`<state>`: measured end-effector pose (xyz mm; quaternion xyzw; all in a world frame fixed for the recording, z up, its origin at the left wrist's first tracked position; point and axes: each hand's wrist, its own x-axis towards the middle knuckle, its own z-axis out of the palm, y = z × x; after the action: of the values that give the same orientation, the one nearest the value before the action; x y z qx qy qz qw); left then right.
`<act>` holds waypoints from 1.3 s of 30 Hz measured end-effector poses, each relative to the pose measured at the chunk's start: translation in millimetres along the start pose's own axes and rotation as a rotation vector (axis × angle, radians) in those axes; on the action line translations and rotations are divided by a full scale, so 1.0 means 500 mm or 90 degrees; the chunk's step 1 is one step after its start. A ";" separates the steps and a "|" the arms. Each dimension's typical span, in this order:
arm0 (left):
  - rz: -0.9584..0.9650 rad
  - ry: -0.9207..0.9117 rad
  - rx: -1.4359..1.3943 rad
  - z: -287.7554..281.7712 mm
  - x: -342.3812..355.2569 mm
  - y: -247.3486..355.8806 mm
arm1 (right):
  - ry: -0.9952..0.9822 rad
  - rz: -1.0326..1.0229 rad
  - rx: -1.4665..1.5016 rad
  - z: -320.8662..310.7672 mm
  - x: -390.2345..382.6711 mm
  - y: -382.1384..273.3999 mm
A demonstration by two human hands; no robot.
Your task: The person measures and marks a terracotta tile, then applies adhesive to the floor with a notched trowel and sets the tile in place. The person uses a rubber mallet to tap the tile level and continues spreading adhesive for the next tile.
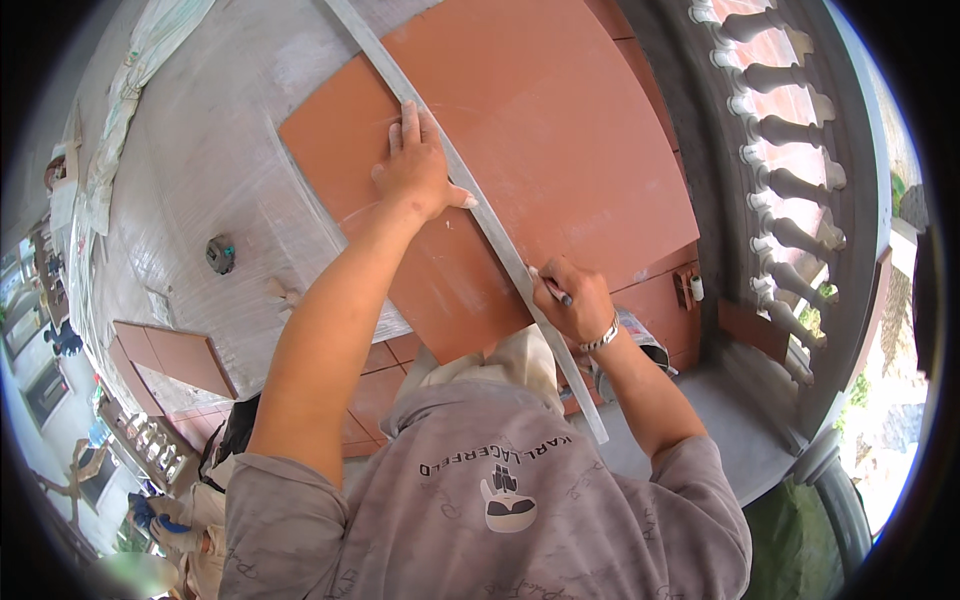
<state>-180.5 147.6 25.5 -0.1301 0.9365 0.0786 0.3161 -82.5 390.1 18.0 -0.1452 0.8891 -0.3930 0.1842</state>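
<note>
Leaning over my work, I stretch my bare left arm point(335, 310) forward and inward, the left hand point(415, 180) palm down, its fingers point(411, 122) spread and pointing away from me, the thumb point(464, 198) splayed out to the right. My right forearm point(652, 385) angles in from the right to a wrist point(603, 335) turned leftward; the right hand point(572, 297) sits nearer my body, fingers curled into a tight pinch.

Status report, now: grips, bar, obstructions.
Left grip spread on bar and tile. Right grip pinching pen at bar's edge. Bar slants across tile. Nothing seen blocking pen.
</note>
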 end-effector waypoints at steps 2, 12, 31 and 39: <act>-0.003 -0.009 -0.004 -0.001 -0.001 0.001 | -0.005 0.025 -0.001 -0.008 -0.051 0.011; -0.001 -0.005 -0.010 0.000 0.000 0.001 | 0.014 0.055 0.048 -0.037 -0.133 0.022; -0.004 -0.021 -0.014 -0.001 0.002 -0.003 | -0.016 -0.057 -0.007 -0.029 -0.050 -0.004; -0.005 -0.010 -0.019 -0.002 0.003 -0.006 | 0.171 -0.116 0.103 0.002 0.219 -0.049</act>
<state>-181.4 144.0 25.2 -0.1380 0.9321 0.0923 0.3218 -176.8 329.3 12.3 -0.1557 0.8544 -0.4942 0.0384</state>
